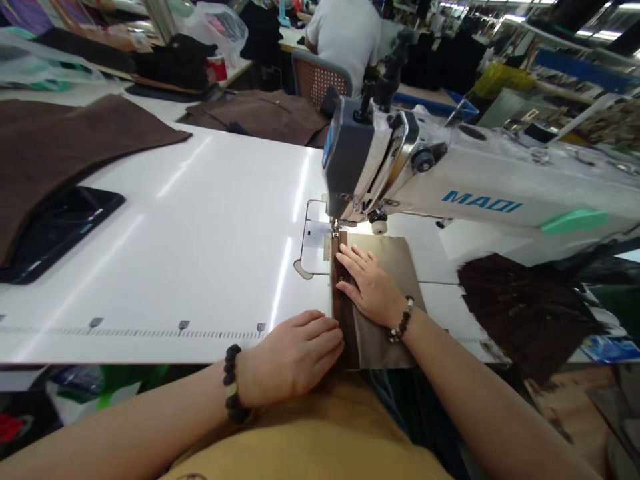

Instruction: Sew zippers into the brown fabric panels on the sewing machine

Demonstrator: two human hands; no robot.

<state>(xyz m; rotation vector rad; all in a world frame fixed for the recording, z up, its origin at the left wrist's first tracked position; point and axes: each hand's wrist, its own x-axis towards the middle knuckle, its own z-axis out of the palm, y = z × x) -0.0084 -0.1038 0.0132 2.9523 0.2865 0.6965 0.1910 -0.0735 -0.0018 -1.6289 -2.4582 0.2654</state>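
Observation:
A taupe fabric piece (395, 267) with a dark brown zipper strip (344, 313) along its left edge lies under the presser foot (335, 230) of a white MAQI sewing machine (480, 180). My right hand (367, 283) presses flat on the fabric beside the strip, fingers pointing at the needle. My left hand (295, 357) rests at the table's front edge, fingertips touching the lower end of the brown strip. Both wrists wear bead bracelets.
Brown suede-like pieces (60, 147) lie at the far left over a black tray (55, 230). More brown cloth (260, 113) sits behind, and a dark brown pile (520, 307) lies right of the machine. A person in a white shirt (345, 33) sits beyond.

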